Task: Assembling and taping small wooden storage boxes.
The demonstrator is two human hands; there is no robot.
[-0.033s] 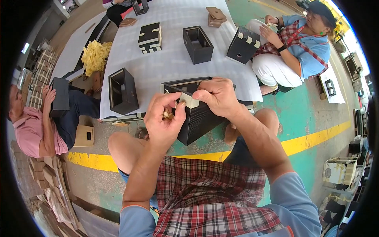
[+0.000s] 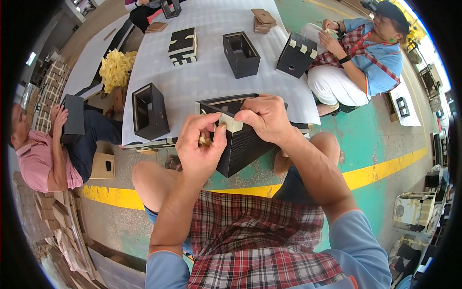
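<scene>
A black wooden box [image 2: 248, 149] with an open top leans at the near edge of the white-covered table, its corner pointing down toward me. A strip of pale masking tape [image 2: 233, 124] is folded over its upper corner. My right hand [image 2: 269, 118] grips the box's rim, fingers curled over the edge and thumb pressed beside the tape. Close to the tape's left end, my left hand [image 2: 198, 144] is closed with thumb and index finger nearly together. Crumpled tape scraps [image 2: 205, 139] show in its curled fingers.
Other black boxes [image 2: 150, 111] stand on the white table cover [image 2: 207, 72], one with tape strips [image 2: 183, 45]. Yellowish tape [image 2: 115, 70] lies heaped at left. Brown wooden pieces [image 2: 263, 19] are stacked at the far side. Co-workers sit left [image 2: 45, 154] and right [image 2: 365, 62].
</scene>
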